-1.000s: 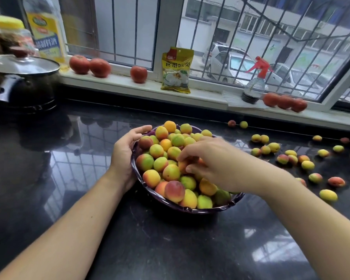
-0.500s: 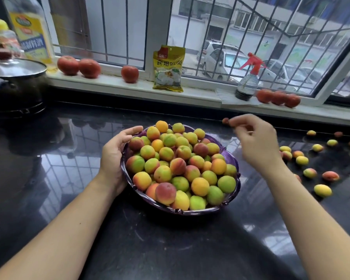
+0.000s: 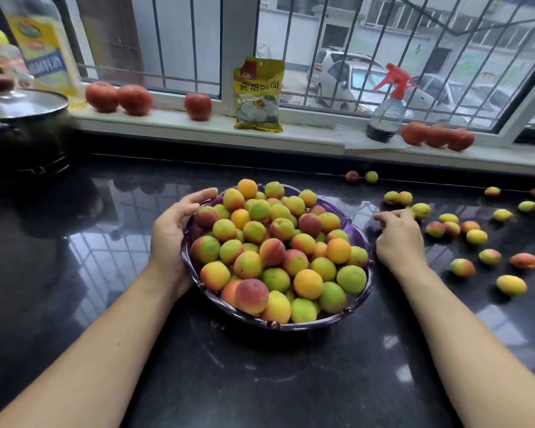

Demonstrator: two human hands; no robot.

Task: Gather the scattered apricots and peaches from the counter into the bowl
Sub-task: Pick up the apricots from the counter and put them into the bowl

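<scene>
Fingers (image 3: 386, 216) beside loose apricot (image 3: 421, 210), right of bowl (image 3: 357, 233)

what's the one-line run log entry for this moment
left hand: grips purple glass bowl rim | right hand: reaching toward yellow-green apricot on black counter | fruit left: many, right side

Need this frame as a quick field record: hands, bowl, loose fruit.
left hand: grips bowl rim, left side
right hand: fingers curled, over counter right of bowl; whether it holds fruit is unclear
bowl: purple, heaped with fruit
loose fruit: scattered on counter, right of bowl
task: not done
</scene>
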